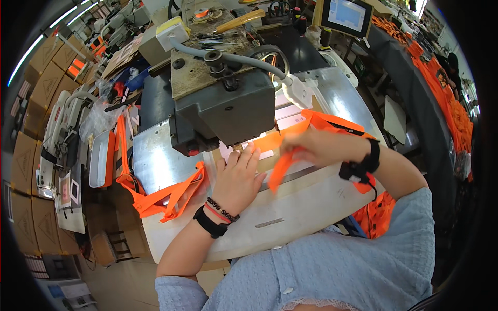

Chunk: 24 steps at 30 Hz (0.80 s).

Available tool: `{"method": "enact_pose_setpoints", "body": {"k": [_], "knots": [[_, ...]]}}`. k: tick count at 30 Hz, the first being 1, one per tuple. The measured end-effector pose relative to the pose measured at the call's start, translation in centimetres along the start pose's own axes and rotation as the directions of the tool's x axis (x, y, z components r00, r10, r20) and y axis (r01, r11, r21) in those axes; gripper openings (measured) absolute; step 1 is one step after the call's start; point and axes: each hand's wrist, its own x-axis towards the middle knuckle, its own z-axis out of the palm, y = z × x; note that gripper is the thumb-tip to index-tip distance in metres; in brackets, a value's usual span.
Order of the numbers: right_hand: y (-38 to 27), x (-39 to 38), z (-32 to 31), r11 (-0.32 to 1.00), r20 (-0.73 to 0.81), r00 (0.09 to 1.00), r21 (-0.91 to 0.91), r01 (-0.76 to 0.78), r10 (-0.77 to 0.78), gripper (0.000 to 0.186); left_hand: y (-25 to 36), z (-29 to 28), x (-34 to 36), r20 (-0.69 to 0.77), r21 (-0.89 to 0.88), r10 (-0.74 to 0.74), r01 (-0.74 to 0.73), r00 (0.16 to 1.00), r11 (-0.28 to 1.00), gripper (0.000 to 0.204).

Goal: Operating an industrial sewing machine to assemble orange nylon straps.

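My left hand lies flat, fingers stretched forward, on the work under the dark head of an industrial sewing machine. Its fingertips touch an orange strap. To the right, my right hand is closed on a stretch of orange strap, its loose end hanging toward me; the fingers are slightly blurred. More orange strap runs out behind that hand across the metal bed. Left of my left hand, an orange strap piece with loops lies over the table's edge. The machine head hides the needle area.
A grey cable with a white plug-like block hangs beside the machine head. A screen stands at the back right. Orange straps cover a dark bench on the right; more orange material lies beside my right elbow. Cardboard boxes are stacked far left.
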Motion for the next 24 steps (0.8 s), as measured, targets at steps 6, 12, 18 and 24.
{"method": "enact_pose_setpoints", "body": {"k": [6,12,18,24], "knots": [[2.5,1.7,-1.2,0.998,-0.190,0.980,0.013,-0.064,0.065,0.018,0.0,-0.1,0.1,0.035,0.025,0.003,-0.004,0.999,1.000,0.056],[2.0,3.6,-1.9,0.923,-0.139,0.916,0.145,-0.357,0.376,0.018,0.0,0.1,0.0,0.017,-0.016,0.016,-0.016,1.000,1.000,0.057],[2.3,4.5,-1.4,0.960,-0.175,0.946,0.100,-0.260,0.274,0.023,0.1,-0.3,0.1,0.037,-0.016,0.012,-0.012,0.999,1.000,0.057],[3.3,5.1,-1.3,0.954,-0.095,0.952,0.097,-0.282,0.291,0.024,0.1,-0.3,0.2,0.039,-0.022,0.010,-0.009,0.999,1.000,0.057]]}}
